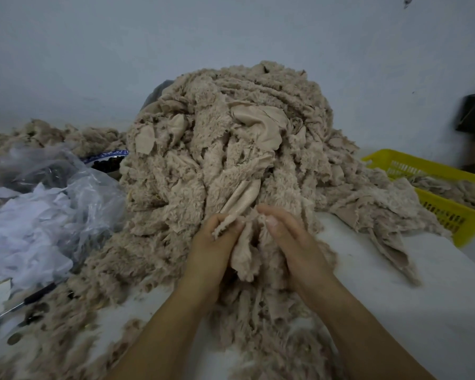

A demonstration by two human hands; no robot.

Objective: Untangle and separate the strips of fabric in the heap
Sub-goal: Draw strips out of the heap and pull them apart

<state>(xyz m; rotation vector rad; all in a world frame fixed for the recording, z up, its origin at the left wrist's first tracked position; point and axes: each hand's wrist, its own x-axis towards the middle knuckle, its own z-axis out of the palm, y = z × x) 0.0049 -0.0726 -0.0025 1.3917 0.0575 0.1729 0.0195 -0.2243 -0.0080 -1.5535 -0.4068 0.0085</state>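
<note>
White table: L hand grips a strip (fingers curled), R hand pinches it.

Tall beige fleece strip heap on table (tangled, fuzzy), spilling forward.

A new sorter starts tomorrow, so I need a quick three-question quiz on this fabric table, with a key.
1. True or false: the left hand holds nothing.
2. On which side of the beige heap does the yellow basket sit? A left, B right, C on top.
3. Fill in: the white scraps lie in a clear plastic ___.
Key: 1 false, it grips a strip; 2 B; 3 bag.
</note>
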